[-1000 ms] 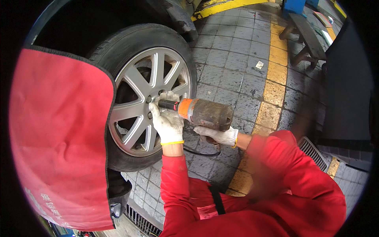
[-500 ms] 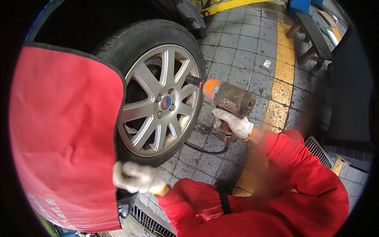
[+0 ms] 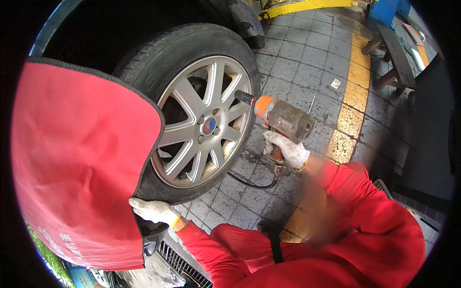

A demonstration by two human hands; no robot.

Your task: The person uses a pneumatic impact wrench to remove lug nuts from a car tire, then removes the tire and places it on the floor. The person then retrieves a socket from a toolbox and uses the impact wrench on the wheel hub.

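Cover (image 3: 86,158) hangs left, wheel (image 3: 211,110) just right of it; the left hand (image 3: 153,211) sits at the cover's edge, and right of the wheel there's the impact wrench (image 3: 284,117) in the right hand (image 3: 288,149)!

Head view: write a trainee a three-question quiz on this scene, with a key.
1. Which hand holds the impact wrench? A) left B) right
2. True or false: the black socket covers the wheel's centre cap.
3. Fill in: the left hand is at the edge of a large cover coloured ____.

Key:
1. B, the right hand.
2. False; the centre cap of the wheel is in plain view, and the black socket is off it.
3. Red.
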